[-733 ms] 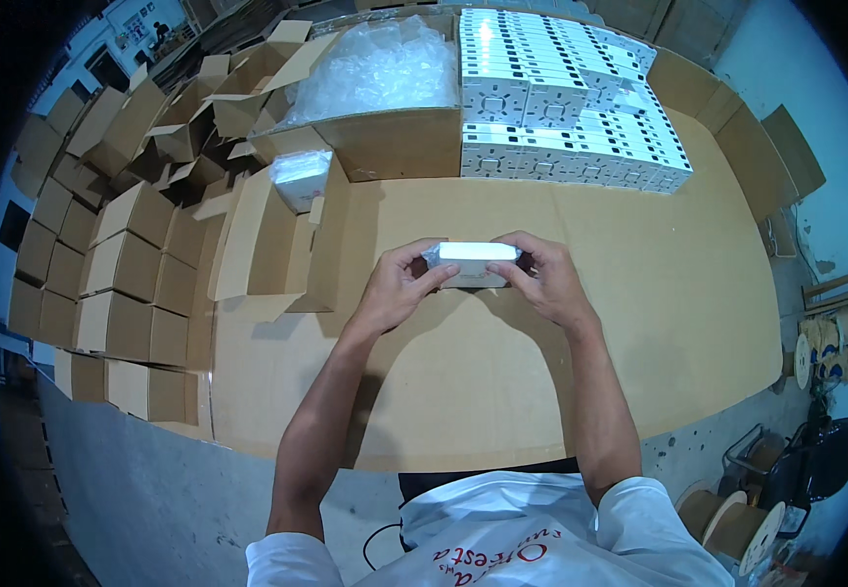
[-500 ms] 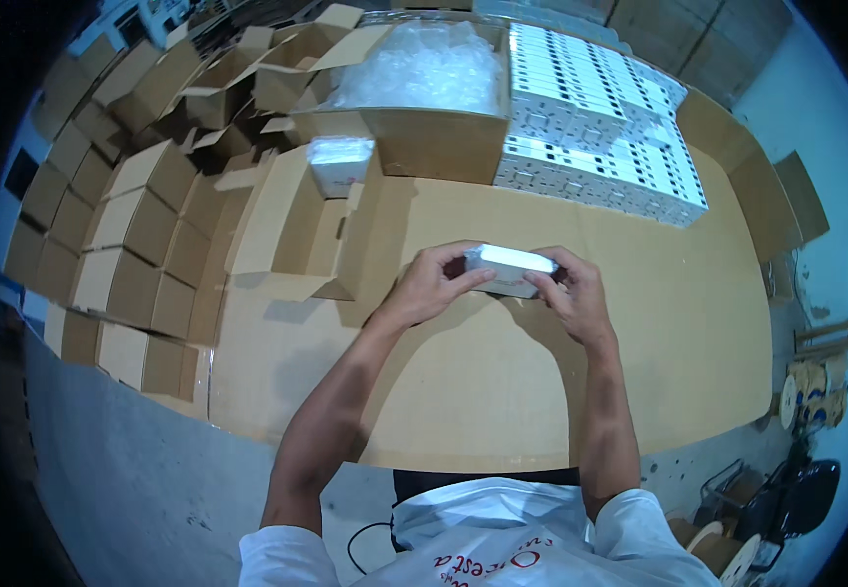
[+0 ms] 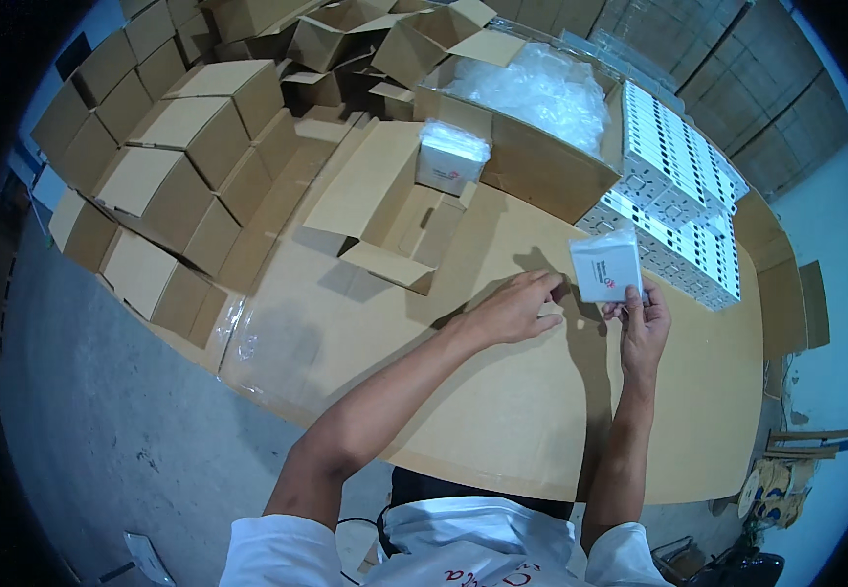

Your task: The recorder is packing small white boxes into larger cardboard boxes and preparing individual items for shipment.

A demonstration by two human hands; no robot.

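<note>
My right hand (image 3: 645,325) grips a small flat white box (image 3: 606,266) by its lower right corner. The box is in a clear plastic bag and is held upright above the table, its printed face toward me. Just left of it, my left hand (image 3: 517,309) is empty, with thumb and fingers apart, over the cardboard tabletop (image 3: 502,411). Beyond that hand stands an open brown carton (image 3: 363,186). Several similar bagged white boxes (image 3: 450,162) stand in the carton's far end.
A large carton of clear plastic bags (image 3: 541,93) stands at the back. Stacked white boxes (image 3: 673,157) with dark square marks sit to its right. Brown cartons (image 3: 165,186) are piled along the left. A cardboard wall (image 3: 774,235) lines the right edge.
My left hand has let go of the bagged white box. The right hand has raised it and turned its printed face toward me. The view has swung left.
</note>
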